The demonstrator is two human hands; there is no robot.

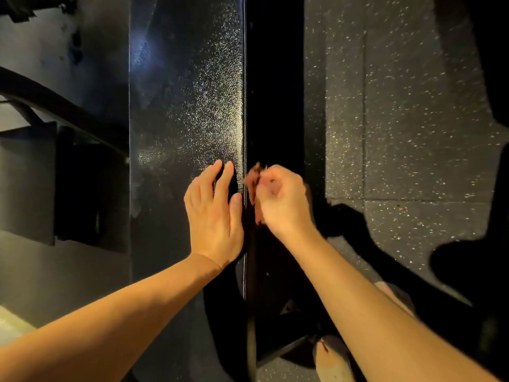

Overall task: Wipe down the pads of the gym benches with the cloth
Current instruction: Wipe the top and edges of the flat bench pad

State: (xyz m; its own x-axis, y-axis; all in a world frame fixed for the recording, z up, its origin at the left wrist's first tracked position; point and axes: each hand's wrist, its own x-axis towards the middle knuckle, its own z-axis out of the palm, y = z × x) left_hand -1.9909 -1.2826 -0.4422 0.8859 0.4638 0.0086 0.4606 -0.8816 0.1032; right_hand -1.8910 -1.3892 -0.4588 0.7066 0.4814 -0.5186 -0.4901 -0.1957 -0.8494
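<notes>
A long black bench pad [187, 86] with a grained, shiny surface runs from the bottom to the top of the head view. My left hand [213, 213] rests flat on the pad near its right edge, fingers straight. My right hand [281, 199] hovers just off that edge, fingers curled round a small reddish-brown cloth [253, 177]. The cloth is blurred and mostly hidden inside the fist; it sits against the pad's side wall.
Speckled rubber floor [399, 119] lies to the right of the bench. The bench's black frame [278, 351] and my feet [330, 359] show below. Dark equipment [63, 150] stands to the left of the pad.
</notes>
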